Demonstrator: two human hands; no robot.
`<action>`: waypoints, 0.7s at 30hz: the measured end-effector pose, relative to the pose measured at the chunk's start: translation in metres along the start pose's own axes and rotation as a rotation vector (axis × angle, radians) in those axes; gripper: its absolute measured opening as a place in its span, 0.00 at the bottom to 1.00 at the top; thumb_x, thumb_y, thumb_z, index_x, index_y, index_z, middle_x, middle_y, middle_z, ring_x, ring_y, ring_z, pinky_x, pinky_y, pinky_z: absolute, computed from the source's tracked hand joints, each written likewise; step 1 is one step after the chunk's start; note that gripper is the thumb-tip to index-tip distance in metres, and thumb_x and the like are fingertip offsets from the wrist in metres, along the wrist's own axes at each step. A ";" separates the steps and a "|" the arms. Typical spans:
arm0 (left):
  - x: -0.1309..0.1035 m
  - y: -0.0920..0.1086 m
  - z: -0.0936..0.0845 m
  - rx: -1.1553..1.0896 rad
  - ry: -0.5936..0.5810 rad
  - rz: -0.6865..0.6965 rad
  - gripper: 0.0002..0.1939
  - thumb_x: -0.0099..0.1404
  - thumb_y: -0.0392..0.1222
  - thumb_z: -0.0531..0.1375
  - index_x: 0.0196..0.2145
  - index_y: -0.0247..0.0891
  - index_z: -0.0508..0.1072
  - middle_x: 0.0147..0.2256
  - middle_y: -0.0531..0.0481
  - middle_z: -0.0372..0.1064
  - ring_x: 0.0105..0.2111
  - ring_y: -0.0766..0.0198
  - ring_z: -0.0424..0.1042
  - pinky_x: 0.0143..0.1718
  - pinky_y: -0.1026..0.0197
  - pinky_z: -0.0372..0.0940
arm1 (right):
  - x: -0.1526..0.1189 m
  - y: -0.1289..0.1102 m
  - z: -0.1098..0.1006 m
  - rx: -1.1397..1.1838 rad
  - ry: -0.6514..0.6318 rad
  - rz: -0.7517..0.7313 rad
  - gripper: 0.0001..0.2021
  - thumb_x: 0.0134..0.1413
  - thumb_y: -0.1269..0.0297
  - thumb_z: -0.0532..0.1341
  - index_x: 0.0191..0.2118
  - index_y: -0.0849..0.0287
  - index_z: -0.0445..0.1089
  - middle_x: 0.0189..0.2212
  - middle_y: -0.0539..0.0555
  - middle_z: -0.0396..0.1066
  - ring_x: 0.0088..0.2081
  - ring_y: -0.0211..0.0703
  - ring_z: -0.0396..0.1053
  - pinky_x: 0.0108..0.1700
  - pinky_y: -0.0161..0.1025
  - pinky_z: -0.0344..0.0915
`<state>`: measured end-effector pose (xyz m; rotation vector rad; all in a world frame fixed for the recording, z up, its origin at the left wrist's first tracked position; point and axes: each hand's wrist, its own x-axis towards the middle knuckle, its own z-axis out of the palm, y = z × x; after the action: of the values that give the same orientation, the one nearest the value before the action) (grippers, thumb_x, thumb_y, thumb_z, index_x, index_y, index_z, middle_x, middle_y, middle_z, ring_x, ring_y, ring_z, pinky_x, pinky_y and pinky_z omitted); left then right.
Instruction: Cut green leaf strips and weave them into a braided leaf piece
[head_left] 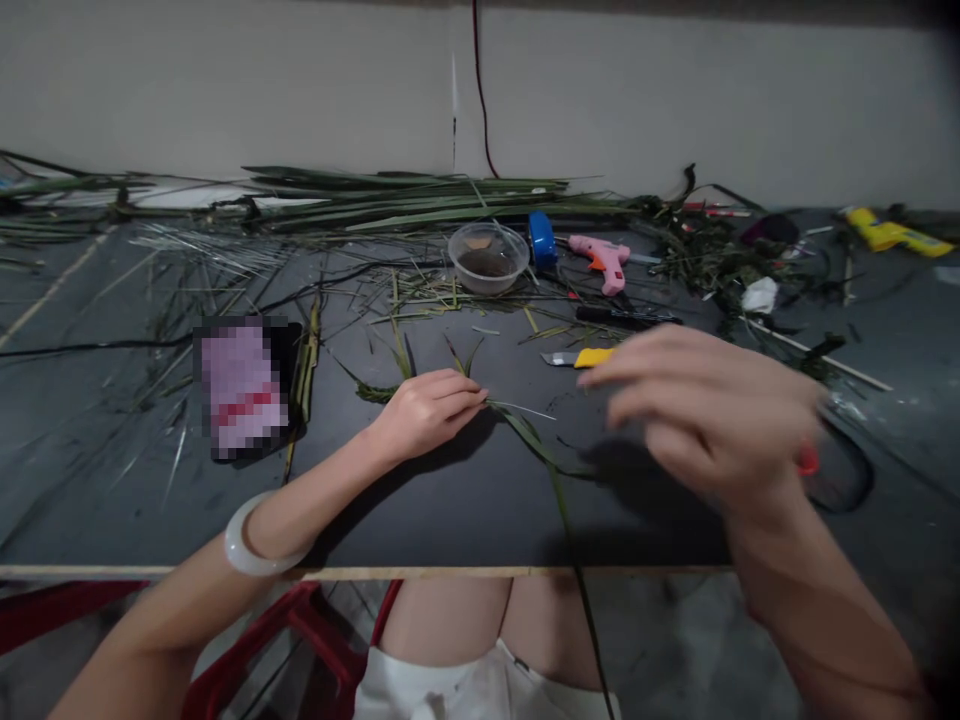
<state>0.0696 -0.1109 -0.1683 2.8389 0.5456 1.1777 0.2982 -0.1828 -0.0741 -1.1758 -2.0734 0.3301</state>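
My left hand (439,412) is closed in a pinch on a green leaf weaving, just above the table. Part of the leaf weaving (375,392) shows left of the hand, with loose tips standing up behind it. From the fingertips a thin pale wire (525,408) and long green leaf strips (536,440) run out to the right; one strip hangs over the table's front edge. My right hand (705,405) hovers in the air, slightly blurred, its fingers loosely bent and apart with nothing visible in them. Beyond its fingertips lies a yellow utility knife (592,358), partly covered from view.
A clear plastic bowl (489,262), a blue tape roll (541,240) and a pink glue gun (604,260) stand behind. Long leaves (420,195) line the wall. At left lies a phone (244,390); black-handled tool (622,317) and scissors (844,465) are at right.
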 end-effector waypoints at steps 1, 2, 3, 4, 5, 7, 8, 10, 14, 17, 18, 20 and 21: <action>0.000 0.000 0.000 0.006 0.011 0.006 0.02 0.60 0.33 0.60 0.30 0.32 0.72 0.29 0.48 0.74 0.28 0.67 0.72 0.33 0.66 0.70 | 0.006 0.017 0.008 0.013 0.035 0.024 0.15 0.54 0.70 0.53 0.21 0.55 0.71 0.28 0.50 0.75 0.34 0.39 0.72 0.39 0.38 0.68; 0.001 0.001 -0.001 0.013 0.021 0.012 0.02 0.60 0.33 0.60 0.30 0.32 0.72 0.29 0.48 0.74 0.28 0.68 0.72 0.33 0.66 0.70 | 0.010 0.033 0.018 0.103 0.040 0.115 0.14 0.52 0.70 0.53 0.21 0.57 0.71 0.28 0.51 0.75 0.33 0.39 0.72 0.38 0.37 0.68; 0.001 0.001 -0.001 0.021 0.028 0.019 0.01 0.60 0.33 0.60 0.30 0.32 0.72 0.29 0.48 0.74 0.28 0.68 0.72 0.33 0.66 0.70 | 0.012 0.046 0.027 0.213 -0.037 0.246 0.11 0.52 0.69 0.54 0.26 0.58 0.73 0.28 0.52 0.75 0.31 0.39 0.72 0.35 0.36 0.68; 0.001 0.001 -0.001 0.029 0.037 0.025 0.01 0.60 0.33 0.60 0.31 0.33 0.72 0.29 0.49 0.74 0.28 0.68 0.72 0.34 0.66 0.70 | 0.011 0.055 0.036 0.325 -0.175 0.349 0.10 0.52 0.66 0.55 0.30 0.60 0.74 0.29 0.53 0.75 0.30 0.39 0.72 0.34 0.36 0.67; 0.001 0.001 -0.001 0.037 0.045 0.031 0.01 0.60 0.33 0.60 0.31 0.33 0.71 0.29 0.49 0.74 0.28 0.68 0.72 0.34 0.66 0.70 | 0.009 0.062 0.045 0.419 -0.299 0.425 0.11 0.51 0.62 0.56 0.33 0.61 0.75 0.29 0.54 0.75 0.30 0.39 0.71 0.33 0.36 0.67; 0.001 0.001 -0.002 0.048 0.054 0.037 0.01 0.60 0.32 0.60 0.31 0.33 0.72 0.29 0.50 0.74 0.28 0.68 0.73 0.35 0.66 0.70 | 0.004 0.066 0.056 0.543 -0.493 0.519 0.15 0.49 0.57 0.59 0.34 0.63 0.75 0.27 0.54 0.74 0.28 0.38 0.69 0.33 0.35 0.65; 0.001 0.001 -0.002 0.054 0.057 0.038 0.01 0.60 0.32 0.60 0.31 0.34 0.72 0.29 0.50 0.75 0.28 0.68 0.73 0.35 0.66 0.70 | 0.002 0.066 0.059 0.586 -0.544 0.546 0.16 0.48 0.55 0.60 0.32 0.64 0.75 0.26 0.53 0.73 0.27 0.36 0.67 0.32 0.35 0.64; 0.001 0.001 -0.002 0.064 0.059 0.033 0.01 0.60 0.32 0.60 0.30 0.34 0.72 0.29 0.50 0.75 0.28 0.68 0.73 0.35 0.66 0.70 | 0.000 0.064 0.060 0.665 -0.594 0.593 0.16 0.46 0.53 0.62 0.29 0.64 0.74 0.23 0.52 0.71 0.26 0.34 0.64 0.32 0.34 0.62; 0.001 0.001 -0.002 0.073 0.055 0.029 0.02 0.60 0.32 0.60 0.30 0.33 0.72 0.29 0.50 0.75 0.28 0.68 0.72 0.34 0.66 0.70 | 0.001 0.063 0.056 0.736 -0.618 0.668 0.14 0.40 0.55 0.67 0.27 0.63 0.73 0.23 0.49 0.69 0.25 0.32 0.63 0.31 0.31 0.59; 0.001 0.002 -0.002 0.065 0.048 0.025 0.04 0.61 0.33 0.59 0.29 0.34 0.72 0.29 0.50 0.75 0.27 0.69 0.72 0.34 0.66 0.70 | 0.003 0.067 0.050 0.768 -0.592 0.756 0.15 0.37 0.55 0.69 0.25 0.63 0.70 0.21 0.49 0.69 0.24 0.32 0.63 0.29 0.31 0.58; 0.001 0.002 -0.002 0.059 0.046 0.020 0.04 0.62 0.33 0.58 0.29 0.34 0.72 0.29 0.50 0.75 0.27 0.69 0.72 0.33 0.66 0.70 | 0.004 0.069 0.048 0.794 -0.587 0.782 0.15 0.37 0.55 0.69 0.24 0.63 0.68 0.20 0.48 0.68 0.23 0.32 0.63 0.29 0.31 0.58; 0.002 0.002 -0.002 0.044 0.047 0.006 0.05 0.62 0.34 0.58 0.28 0.34 0.72 0.29 0.50 0.75 0.27 0.69 0.72 0.33 0.66 0.70 | 0.007 0.074 0.043 0.843 -0.613 0.807 0.16 0.38 0.54 0.68 0.23 0.62 0.66 0.18 0.48 0.67 0.22 0.32 0.63 0.27 0.30 0.56; 0.002 0.002 -0.002 0.037 0.051 -0.001 0.05 0.62 0.34 0.58 0.28 0.34 0.72 0.29 0.50 0.75 0.27 0.69 0.72 0.33 0.66 0.70 | 0.008 0.077 0.039 0.858 -0.646 0.806 0.16 0.39 0.54 0.68 0.23 0.62 0.65 0.17 0.47 0.67 0.21 0.31 0.62 0.25 0.30 0.55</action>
<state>0.0703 -0.1128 -0.1654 2.8456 0.5769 1.2563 0.3178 -0.1285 -0.1393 -1.3494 -1.4631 1.9567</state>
